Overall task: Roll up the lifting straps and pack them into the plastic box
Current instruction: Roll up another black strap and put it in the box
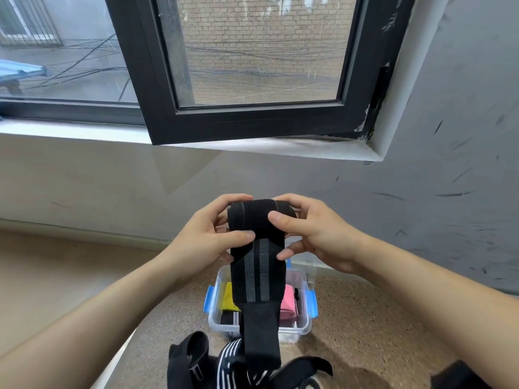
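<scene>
Nearest, low in view: loose heap of unrolled black fabric straps (188,360), one with white stripes (229,357), not yet dealt with. Just beyond on the speckled floor (365,318): clear plastic box (304,325) with blue side latches, lid off, already holding a yellow piece (229,300), a pink roll (289,304) and a dark roll at the near left. Above the box, at chest height: black elastic strap with two grey stripes (257,276), upper part wound into a fat roll, the rest hanging straight down over the box, its plain black tab end in front of the heap. Left hand (202,240) grips the roll's left side, thumb pressed where the tail leaves it; right hand (314,234) grips the right side, thumb on the face, fingers curled behind. Step in hand, as I read it: rolling, about half done. Next move likely calls for turning the roll downward along the tail, keeping tension and edges square, then closing the tab. Beyond: grey wall, dark-framed window (252,119).
</scene>
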